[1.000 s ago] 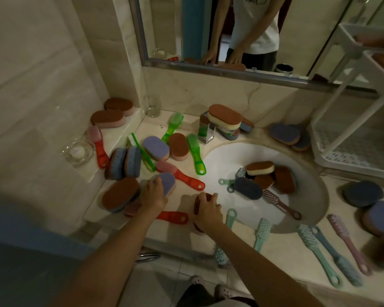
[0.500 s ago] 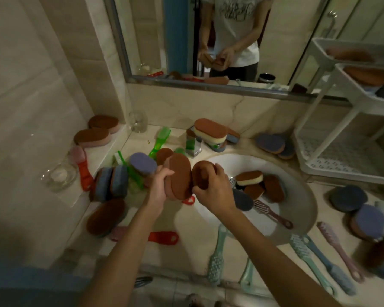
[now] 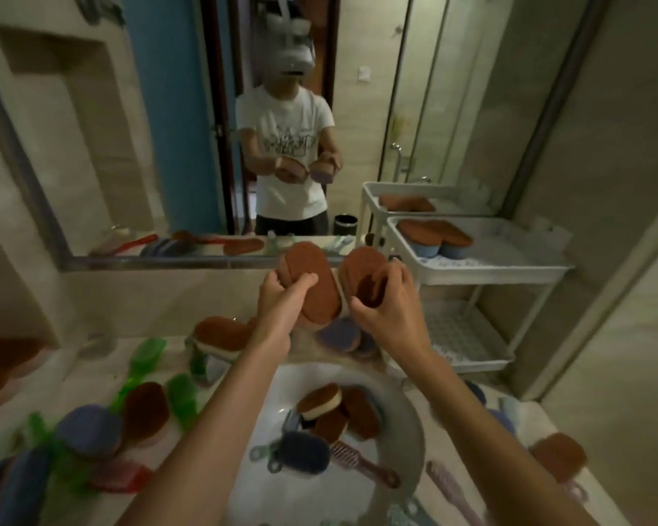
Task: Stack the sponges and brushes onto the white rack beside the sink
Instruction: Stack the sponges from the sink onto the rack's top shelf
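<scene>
Head view: left hand (image 3: pixel 282 298) grips one brown sponge (image 3: pixel 312 282); right hand (image 3: pixel 386 305) grips another (image 3: pixel 361 267), both raised.

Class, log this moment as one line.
left hand: grips brown sponges; right hand: grips single sponge; white rack: stacked sponges in upper tray; sink: loose sponges, brushes
</scene>
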### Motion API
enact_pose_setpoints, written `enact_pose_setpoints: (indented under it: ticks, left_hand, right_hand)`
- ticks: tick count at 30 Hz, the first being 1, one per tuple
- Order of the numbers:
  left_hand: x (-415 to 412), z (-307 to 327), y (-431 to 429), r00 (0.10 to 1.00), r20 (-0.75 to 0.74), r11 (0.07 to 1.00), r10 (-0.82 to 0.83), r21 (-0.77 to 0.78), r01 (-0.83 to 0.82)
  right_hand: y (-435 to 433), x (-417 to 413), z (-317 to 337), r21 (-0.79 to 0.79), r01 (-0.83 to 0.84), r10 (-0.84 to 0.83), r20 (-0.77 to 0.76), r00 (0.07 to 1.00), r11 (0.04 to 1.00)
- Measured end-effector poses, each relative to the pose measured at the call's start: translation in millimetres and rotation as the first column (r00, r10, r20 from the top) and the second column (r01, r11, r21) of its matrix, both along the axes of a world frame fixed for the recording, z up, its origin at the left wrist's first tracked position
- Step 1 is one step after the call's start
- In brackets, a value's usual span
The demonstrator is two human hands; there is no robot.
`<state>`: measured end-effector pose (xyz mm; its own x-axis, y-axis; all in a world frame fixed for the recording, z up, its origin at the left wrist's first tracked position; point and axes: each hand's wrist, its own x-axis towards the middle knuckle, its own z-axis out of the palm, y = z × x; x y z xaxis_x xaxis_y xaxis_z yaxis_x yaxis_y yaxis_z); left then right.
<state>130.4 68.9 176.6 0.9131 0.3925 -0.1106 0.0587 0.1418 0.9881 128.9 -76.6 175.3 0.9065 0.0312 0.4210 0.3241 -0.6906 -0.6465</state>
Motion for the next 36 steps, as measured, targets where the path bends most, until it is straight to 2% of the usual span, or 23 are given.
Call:
enact_pose_setpoints:
  ticks: [5,9,12,16,19,21,24,27,32,36]
  left_hand:
    - [43,50,-74,0.993,0.083,0.996,-0.084,0.008,0.084]
    - [83,75,-125,0.985,0.051,0.983,-0.163,0.096,0.158]
    - [115,86,-155,0.979,0.016,0.975,-0.206,0.089,0.203]
    - [153,86,-181,0.968,-0.039,0.969,-0.246,-0.021,0.246]
    - [170,77,-197,0.964,-0.089,0.968,-0.251,-0.038,0.249]
    - [179,73,-205,0.964,-0.085,0.966,-0.252,-0.083,0.245]
    - [188,68,-215,0.961,-0.059,0.932,-0.27,-0.266,0.246]
    - [195,63,-218,0.954,-0.056,0.888,-0.293,-0.386,0.251]
    - [203,53,-214,0.957,-0.052,0.851,-0.287,-0.473,0.229]
    - [204,50,-213,0.962,-0.043,0.85,-0.271,-0.479,0.218]
  right_hand:
    - [-73,46,44,0.021,0.065,-0.067,0.084,0.994,0.998]
    - [-130,87,70,0.155,0.105,-0.111,0.028,0.993,0.982]
    - [-171,125,78,0.188,0.174,-0.175,-0.015,0.985,0.967]
    - [-209,176,75,0.197,0.261,-0.23,-0.167,0.959,0.945]
    - [-222,202,58,0.26,0.291,-0.217,-0.279,0.935,0.921]
    - [-224,212,47,0.237,0.251,-0.181,-0.284,0.942,0.938]
    - [-222,223,37,0.244,0.186,-0.112,-0.287,0.951,0.952]
    - [-217,236,28,0.29,0.211,-0.094,-0.371,0.924,0.934]
    - [-213,247,19,0.227,0.251,-0.164,-0.342,0.925,0.941]
    - [-215,251,14,0.235,0.22,-0.125,-0.36,0.924,0.947]
